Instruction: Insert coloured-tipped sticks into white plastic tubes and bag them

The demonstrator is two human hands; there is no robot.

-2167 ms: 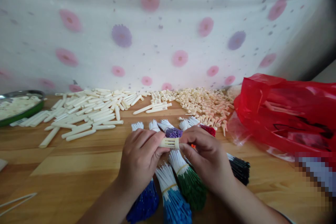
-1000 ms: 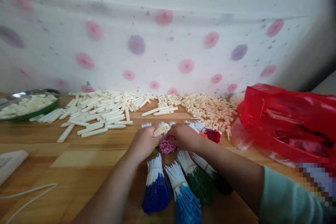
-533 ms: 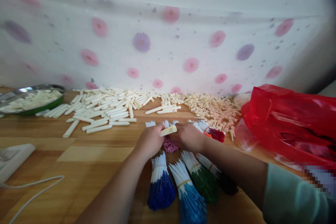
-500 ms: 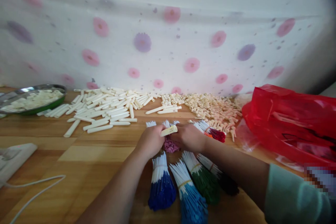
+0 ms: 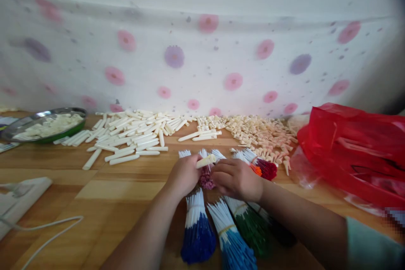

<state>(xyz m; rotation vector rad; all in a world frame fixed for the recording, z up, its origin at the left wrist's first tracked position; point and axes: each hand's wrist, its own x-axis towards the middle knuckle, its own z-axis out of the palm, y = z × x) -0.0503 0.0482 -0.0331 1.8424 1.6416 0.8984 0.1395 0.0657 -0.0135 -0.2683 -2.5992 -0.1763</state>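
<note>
Pinched in my left hand [image 5: 185, 176] is a short cream plastic pen barrel [image 5: 206, 160], its slotted open end pointing right. My right hand [image 5: 237, 179] is just right of the barrel, apart from it, with fingers curled in; anything between them is hidden. Below and between the hands is a bundle of thin white sticks with purple-pink ends [image 5: 207, 180]. Nearer me lie banded stick bundles with dark blue ends [image 5: 198, 236], light blue ends [image 5: 236, 242] and green ends [image 5: 255, 230]. A dark bundle is partly under my right forearm.
Loose cream barrels [image 5: 136, 135] are heaped at back left, beside a metal tray [image 5: 82, 124] of small cream pieces. Small cream-and-peach parts [image 5: 265, 135] are piled at back right, near red-ended sticks [image 5: 267, 169] and a red plastic bag [image 5: 344, 147]. A white power strip [image 5: 31, 196] and cable lie left.
My right hand has drawn back right from the barrel and the purple-pink bundle, uncovering more of the sticks. My left hand still holds the barrel. The view has shifted slightly.
</note>
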